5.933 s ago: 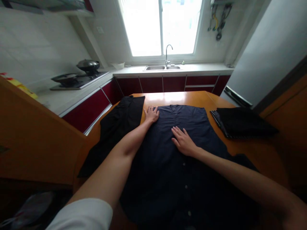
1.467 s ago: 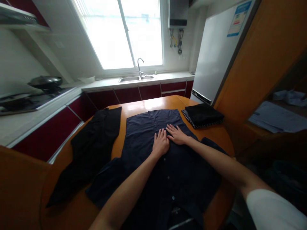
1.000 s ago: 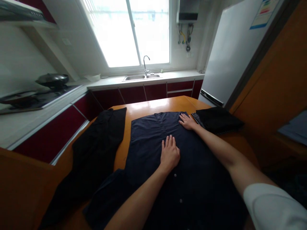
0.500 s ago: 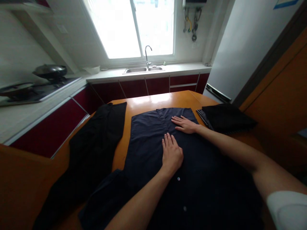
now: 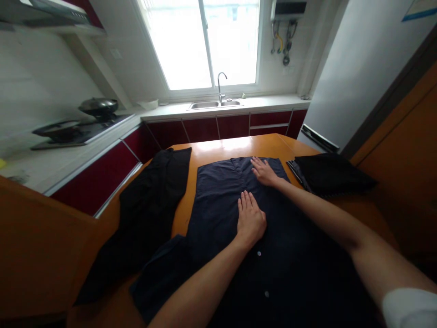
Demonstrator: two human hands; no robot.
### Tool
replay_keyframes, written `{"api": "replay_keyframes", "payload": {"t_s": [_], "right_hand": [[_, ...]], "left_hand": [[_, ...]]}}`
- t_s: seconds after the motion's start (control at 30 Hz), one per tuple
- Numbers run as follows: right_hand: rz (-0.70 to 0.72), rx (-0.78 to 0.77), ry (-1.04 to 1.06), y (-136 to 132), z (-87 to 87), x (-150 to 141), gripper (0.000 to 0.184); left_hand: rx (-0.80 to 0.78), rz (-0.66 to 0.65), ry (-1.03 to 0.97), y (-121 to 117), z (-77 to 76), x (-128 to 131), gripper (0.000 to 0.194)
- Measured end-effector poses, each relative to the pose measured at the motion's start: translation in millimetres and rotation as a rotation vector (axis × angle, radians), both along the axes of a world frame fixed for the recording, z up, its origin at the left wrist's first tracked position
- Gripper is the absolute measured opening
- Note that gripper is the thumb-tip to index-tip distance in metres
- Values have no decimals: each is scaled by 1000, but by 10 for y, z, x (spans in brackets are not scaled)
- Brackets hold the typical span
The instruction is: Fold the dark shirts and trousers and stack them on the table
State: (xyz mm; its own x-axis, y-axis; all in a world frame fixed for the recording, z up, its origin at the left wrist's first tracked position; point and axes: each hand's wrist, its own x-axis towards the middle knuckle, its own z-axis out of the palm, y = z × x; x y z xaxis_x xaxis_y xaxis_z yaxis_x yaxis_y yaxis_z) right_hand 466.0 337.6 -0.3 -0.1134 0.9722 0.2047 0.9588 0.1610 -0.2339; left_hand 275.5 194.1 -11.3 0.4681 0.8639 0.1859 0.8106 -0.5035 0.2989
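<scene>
A dark navy button-up shirt (image 5: 218, 200) lies spread over the wooden table (image 5: 262, 145), its hem end toward the window and two pale buttons showing near my left wrist. My left hand (image 5: 251, 217) rests flat on the middle of the shirt, fingers stretched out along the button line. Farther up and to the right, my right hand (image 5: 264, 171) presses on the cloth close to the far edge, its fingers extended. Neither hand grips anything. A sleeve of the shirt (image 5: 160, 273) lies out toward the lower left.
Black garment (image 5: 150, 196) lies along the table's left side. A folded dark stack of clothes (image 5: 334, 173) sits at the right edge. Beyond are a counter with a sink (image 5: 205, 105), a stove with a pan (image 5: 99, 107), and a fridge (image 5: 344, 77) on the right.
My right hand has slid slightly toward the shirt's far edge and button line. My left hand stays at about the same place on the cloth. The camera view has shifted left.
</scene>
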Motion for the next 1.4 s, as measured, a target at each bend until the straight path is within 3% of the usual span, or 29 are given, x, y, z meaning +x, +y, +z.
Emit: {"api": "replay_keyframes", "payload": {"t_s": [0.1,0.3,0.4,0.47,0.63,0.73,0.87,1.07,1.17,1.27,1.33,1.4], "right_hand": [[106,-6,58,-506,-11,-355,60],[70,-77,183,-1403,-57,-712,60],[145,-65,142,-1672,-70,-788,60],[173,-47,101,-1778,-75,-825,61],[152,-28,36,-1849,-79,-882,61],[156,-21,33,-1840,-81,-886,61],[170,-12,64,-1827,-102,-869,61],[182,-21,107,-1801,-150,-844,63],[181,-31,125,-1797,-154,-842,64],[181,-28,142,-1800,-157,-846,64],[179,-20,144,-1802,-165,-849,64],[181,-13,144,-1802,-178,-850,64]], "left_hand": [[-52,37,-102,57,4,-5,75],[-90,101,-360,295,186,-37,77],[-95,31,-323,482,267,-142,73],[-71,-91,-230,622,268,-282,69],[-40,-505,87,939,177,-688,57],[-61,-589,189,1156,166,-781,57],[-99,-532,245,1633,194,-778,59],[-125,-306,269,2522,217,-837,61],[-139,-234,263,2795,262,-831,61],[-137,-214,248,2791,328,-745,60],[-106,-257,231,2594,352,-669,60],[-63,-390,211,2284,339,-633,59]]}}
